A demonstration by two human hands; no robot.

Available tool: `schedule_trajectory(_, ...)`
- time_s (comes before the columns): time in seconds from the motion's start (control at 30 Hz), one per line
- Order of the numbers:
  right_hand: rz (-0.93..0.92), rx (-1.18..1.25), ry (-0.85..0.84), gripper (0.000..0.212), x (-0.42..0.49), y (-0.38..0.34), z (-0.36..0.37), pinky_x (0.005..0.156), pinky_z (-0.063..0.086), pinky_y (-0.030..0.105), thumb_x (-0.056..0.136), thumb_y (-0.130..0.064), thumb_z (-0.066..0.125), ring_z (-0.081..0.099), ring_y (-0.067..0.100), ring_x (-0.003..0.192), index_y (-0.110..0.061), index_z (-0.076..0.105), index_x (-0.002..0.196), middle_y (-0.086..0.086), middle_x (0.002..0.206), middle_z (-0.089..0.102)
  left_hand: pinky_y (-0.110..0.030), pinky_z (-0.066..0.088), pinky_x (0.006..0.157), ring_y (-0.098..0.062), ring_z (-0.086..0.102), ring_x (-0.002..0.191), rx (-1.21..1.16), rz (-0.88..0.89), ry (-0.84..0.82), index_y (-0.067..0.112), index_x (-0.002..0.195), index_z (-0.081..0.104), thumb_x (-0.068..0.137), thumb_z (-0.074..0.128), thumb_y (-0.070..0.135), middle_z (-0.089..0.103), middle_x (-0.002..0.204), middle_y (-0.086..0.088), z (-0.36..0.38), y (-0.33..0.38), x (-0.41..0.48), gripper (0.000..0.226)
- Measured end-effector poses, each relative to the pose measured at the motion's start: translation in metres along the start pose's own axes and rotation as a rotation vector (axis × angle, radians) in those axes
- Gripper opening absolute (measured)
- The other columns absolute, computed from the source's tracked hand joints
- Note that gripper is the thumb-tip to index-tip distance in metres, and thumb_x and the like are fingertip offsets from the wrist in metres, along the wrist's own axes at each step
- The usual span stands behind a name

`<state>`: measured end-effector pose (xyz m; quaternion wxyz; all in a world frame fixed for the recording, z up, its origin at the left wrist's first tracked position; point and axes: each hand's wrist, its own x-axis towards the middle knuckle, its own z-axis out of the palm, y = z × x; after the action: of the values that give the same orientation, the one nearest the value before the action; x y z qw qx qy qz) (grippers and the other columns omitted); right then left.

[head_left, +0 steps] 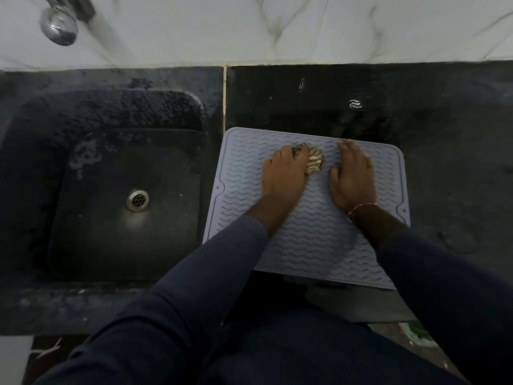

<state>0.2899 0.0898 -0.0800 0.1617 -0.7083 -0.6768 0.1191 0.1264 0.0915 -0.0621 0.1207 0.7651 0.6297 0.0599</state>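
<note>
A pale blue silicone mat [244, 207] with a wavy ribbed surface lies on the dark counter, right of the sink. My left hand [283, 176] grips a small striped scrubbing pad [315, 162] and holds it against the far part of the mat. Beside it, my right hand [352, 176] rests flat on the mat with its fingers straight, pressing it down. Both arms wear dark blue sleeves.
A dark stone sink [83, 168] with a metal drain [137, 200] lies to the left. A chrome tap [58, 25] sticks out from the white marble wall at top left. The dark counter [449, 151] is wet behind the mat, whose near edge overhangs the counter front.
</note>
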Motion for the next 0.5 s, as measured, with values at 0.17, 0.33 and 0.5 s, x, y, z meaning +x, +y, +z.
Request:
schedule_trajectory(0.17, 0.005, 0.038, 0.036, 0.054, 0.000, 0.004, 0.003, 0.120, 0.016, 0.044, 0.091, -0.025, 0.040, 0.029, 0.021, 0.142, -0.013, 0.038, 0.144, 0.008, 0.151, 0.036, -0.042, 0.047, 0.080, -0.032, 0.058, 0.103, -0.038, -0.089, 0.006, 0.023, 0.134, 0.043, 0.096, 0.046, 0.026, 0.052, 0.122, -0.012, -0.023, -0.055, 0.004, 0.038)
schedule_trajectory(0.33, 0.014, 0.033, 0.037, 0.054, -0.001, 0.002, 0.002, 0.120, 0.014, 0.042, 0.090, -0.026, 0.038, 0.030, 0.021, 0.141, -0.013, 0.039, 0.143, 0.008, 0.150, 0.038, -0.048, 0.048, 0.079, -0.044, 0.060, 0.096, 0.091, -0.290, 0.066, 0.017, 0.128, 0.044, 0.099, 0.037, 0.023, 0.055, 0.112, -0.018, -0.040, -0.108, 0.001, 0.030)
schedule_trajectory(0.5, 0.007, 0.014, 0.040, 0.053, 0.001, -0.001, 0.004, 0.119, 0.015, 0.043, 0.091, -0.027, 0.039, 0.031, 0.022, 0.141, -0.013, 0.040, 0.142, 0.008, 0.150, 0.039, -0.046, 0.048, 0.080, -0.041, 0.060, 0.098, -0.098, -0.280, 0.114, 0.029, 0.134, 0.038, 0.098, 0.039, 0.033, 0.058, 0.117, -0.016, -0.046, -0.098, 0.002, 0.036)
